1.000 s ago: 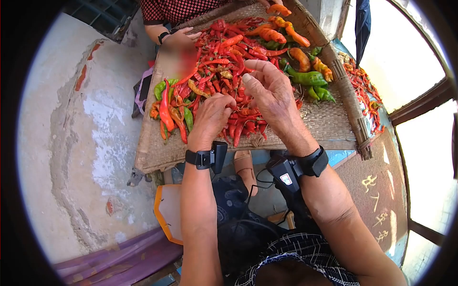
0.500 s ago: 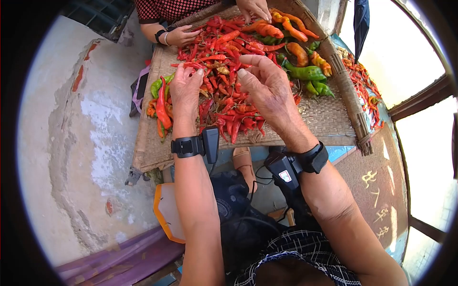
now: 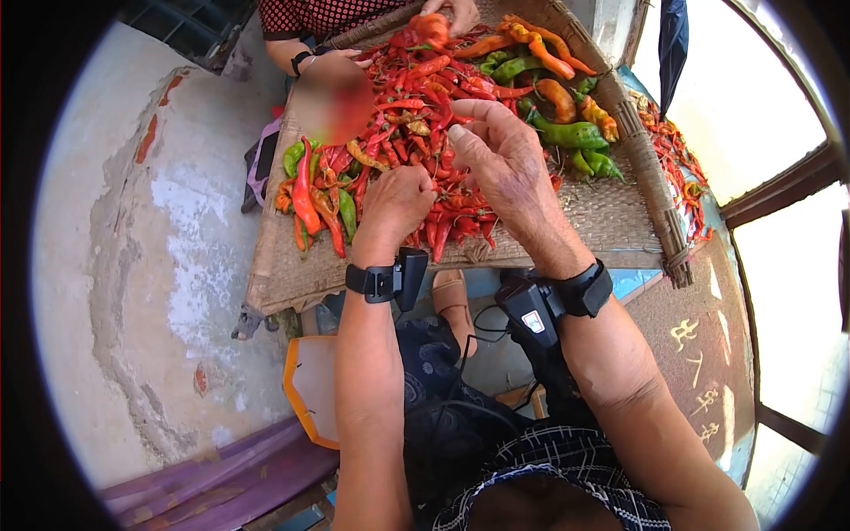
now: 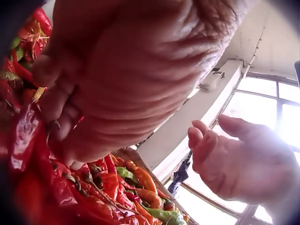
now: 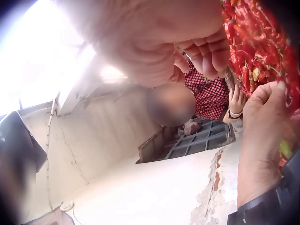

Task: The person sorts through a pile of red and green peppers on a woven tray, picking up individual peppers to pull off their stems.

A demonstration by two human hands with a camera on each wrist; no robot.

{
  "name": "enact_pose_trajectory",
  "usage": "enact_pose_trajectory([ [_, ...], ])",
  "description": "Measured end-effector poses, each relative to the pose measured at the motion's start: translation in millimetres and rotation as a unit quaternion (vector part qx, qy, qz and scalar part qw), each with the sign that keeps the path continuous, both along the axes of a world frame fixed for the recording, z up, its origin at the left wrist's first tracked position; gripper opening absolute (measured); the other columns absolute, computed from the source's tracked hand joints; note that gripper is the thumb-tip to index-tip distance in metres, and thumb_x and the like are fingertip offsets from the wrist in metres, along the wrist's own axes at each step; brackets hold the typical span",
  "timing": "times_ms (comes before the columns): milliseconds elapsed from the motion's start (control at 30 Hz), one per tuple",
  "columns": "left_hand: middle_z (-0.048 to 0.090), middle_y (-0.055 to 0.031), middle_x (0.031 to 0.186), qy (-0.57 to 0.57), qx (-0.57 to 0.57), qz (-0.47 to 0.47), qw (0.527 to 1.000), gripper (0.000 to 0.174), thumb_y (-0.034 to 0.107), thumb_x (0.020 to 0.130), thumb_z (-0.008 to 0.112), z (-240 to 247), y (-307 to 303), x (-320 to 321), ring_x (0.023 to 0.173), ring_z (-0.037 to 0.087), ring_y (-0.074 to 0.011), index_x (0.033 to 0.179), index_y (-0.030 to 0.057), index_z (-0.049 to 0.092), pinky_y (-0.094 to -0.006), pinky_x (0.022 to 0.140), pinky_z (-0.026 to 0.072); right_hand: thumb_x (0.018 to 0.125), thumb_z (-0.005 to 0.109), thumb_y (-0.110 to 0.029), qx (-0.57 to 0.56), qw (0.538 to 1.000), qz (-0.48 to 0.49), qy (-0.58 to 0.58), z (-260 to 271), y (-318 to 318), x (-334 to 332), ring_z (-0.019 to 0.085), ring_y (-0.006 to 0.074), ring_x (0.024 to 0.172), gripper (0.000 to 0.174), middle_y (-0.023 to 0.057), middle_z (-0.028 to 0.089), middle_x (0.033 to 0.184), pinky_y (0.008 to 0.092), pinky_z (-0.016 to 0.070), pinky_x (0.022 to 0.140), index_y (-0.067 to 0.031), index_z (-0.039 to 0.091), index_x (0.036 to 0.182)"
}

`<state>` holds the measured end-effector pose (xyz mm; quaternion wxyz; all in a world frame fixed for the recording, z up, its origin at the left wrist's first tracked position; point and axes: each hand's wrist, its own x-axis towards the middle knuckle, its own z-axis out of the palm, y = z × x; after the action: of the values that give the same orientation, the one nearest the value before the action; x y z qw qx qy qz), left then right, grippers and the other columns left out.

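Red chili peppers (image 3: 456,208) lie heaped on a woven tray (image 3: 611,217). My left hand (image 3: 397,205) reaches down into the near side of the heap, its fingers curled round a red chili pepper mostly hidden by the hand. In the left wrist view, glossy red chilies (image 4: 26,136) lie right at those fingertips. My right hand (image 3: 509,173) hovers over the heap, thumb and bent fingers apart with nothing between them. Across the tray, another person's hand (image 3: 462,13) holds a large red pepper (image 3: 429,31), while their other hand rests by the heap.
Large green peppers (image 3: 571,134) and orange peppers (image 3: 556,99) lie along the tray's right side. A smaller mixed group with a long red pepper (image 3: 304,190) sits at the left. More red chilies (image 3: 677,164) lie beyond the right rim. A plastered wall (image 3: 150,230) stands left.
My left hand moved left with fingers spread, then came back right and down into the heap. The other person's hand moved from the orange peppers to the large red one. My right hand barely shifted.
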<state>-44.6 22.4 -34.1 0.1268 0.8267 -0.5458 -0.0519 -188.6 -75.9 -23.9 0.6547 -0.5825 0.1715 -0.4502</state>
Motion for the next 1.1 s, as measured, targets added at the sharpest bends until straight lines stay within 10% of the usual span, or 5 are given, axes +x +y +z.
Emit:
enact_pose_trajectory([
  [333,0.059,0.0023,0.075,0.271,-0.204,0.079,0.937,0.012,0.015,0.084,0.067,28,-4,7,0.065,0.051,-0.0049,0.085,0.0034,0.066,-0.0206,0.060,0.0429,0.088,0.060,-0.013,0.001,1.000,-0.004,0.008,0,-2,-1,0.052,0.0104,0.061,0.031,0.0047,0.058,0.068,0.0272,0.0422,0.053,0.0075,0.056,0.110],
  [633,0.059,0.0005,0.079,0.322,-0.384,0.066,0.863,0.012,0.014,0.090,0.062,31,-9,-11,0.065,0.051,-0.0042,0.091,0.0025,0.060,-0.0191,0.056,0.0416,0.088,0.059,-0.012,0.013,1.000,-0.002,0.006,-2,-1,-3,0.050,0.0093,0.060,0.029,0.0031,0.055,0.066,0.0263,0.0416,0.052,0.0072,0.056,0.110],
  [867,0.060,-0.0008,0.077,0.257,-0.223,0.064,0.938,0.012,0.013,0.090,0.060,18,-6,3,0.063,0.052,-0.0033,0.095,0.0024,0.057,-0.0178,0.053,0.0418,0.088,0.059,-0.012,-0.007,1.000,-0.012,0.013,-7,-3,-1,0.050,0.0089,0.059,0.030,0.0022,0.054,0.064,0.0261,0.0415,0.052,0.0083,0.056,0.110],
  [1000,0.059,-0.0005,0.075,0.368,-0.393,0.056,0.841,0.011,0.013,0.090,0.060,39,-6,-12,0.060,0.051,-0.0042,0.094,0.0031,0.059,-0.0189,0.054,0.0421,0.088,0.060,-0.013,0.005,1.000,-0.019,0.010,-3,-1,-1,0.050,0.0094,0.060,0.031,0.0026,0.055,0.065,0.0264,0.0417,0.053,0.0080,0.056,0.110],
  [1100,0.059,-0.0003,0.076,0.341,-0.272,0.074,0.897,0.012,0.014,0.091,0.060,33,-2,-4,0.059,0.050,-0.0037,0.095,0.0036,0.057,-0.0180,0.054,0.0417,0.088,0.060,-0.013,0.017,1.000,-0.013,0.006,-5,-1,-1,0.051,0.0100,0.060,0.032,0.0032,0.056,0.066,0.0267,0.0422,0.054,0.0082,0.056,0.111],
])
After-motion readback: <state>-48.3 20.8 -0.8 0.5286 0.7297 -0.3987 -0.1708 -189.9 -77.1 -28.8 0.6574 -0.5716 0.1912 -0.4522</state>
